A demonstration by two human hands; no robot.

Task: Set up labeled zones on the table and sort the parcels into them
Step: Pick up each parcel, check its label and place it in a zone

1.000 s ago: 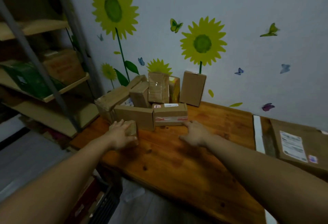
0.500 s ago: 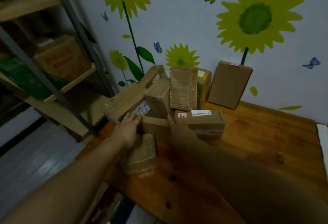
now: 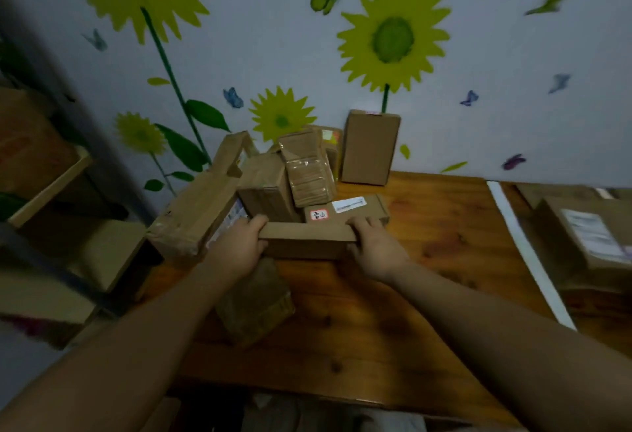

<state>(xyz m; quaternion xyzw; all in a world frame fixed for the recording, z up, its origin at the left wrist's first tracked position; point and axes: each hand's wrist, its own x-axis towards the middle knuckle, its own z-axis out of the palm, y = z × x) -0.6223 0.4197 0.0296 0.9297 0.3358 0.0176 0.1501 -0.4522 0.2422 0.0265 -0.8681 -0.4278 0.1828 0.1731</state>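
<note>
Flat parcel (image 3: 307, 242) gripped at both ends.
Left hand (image 3: 239, 248) and right hand (image 3: 376, 250), earlier resting on the pile (image 3: 273, 189), now curl their fingers (image 3: 257, 222) round its short ends.

Brown cardboard parcels (image 3: 307, 243), orange-brown wooden table (image 3: 427, 260), yellow-green sunflowers (image 3: 393, 35) on pale grey-blue wall (image 3: 513, 89).

A red-bordered sticker (image 3: 318, 215) and a white address label (image 3: 349, 205) sit side by side atop a flat cardboard parcel (image 3: 374, 211) (the print on both is too blurred to read). Another white label (image 3: 593, 235), on a right-hand parcel (image 3: 561, 216), is equally illegible.
</note>
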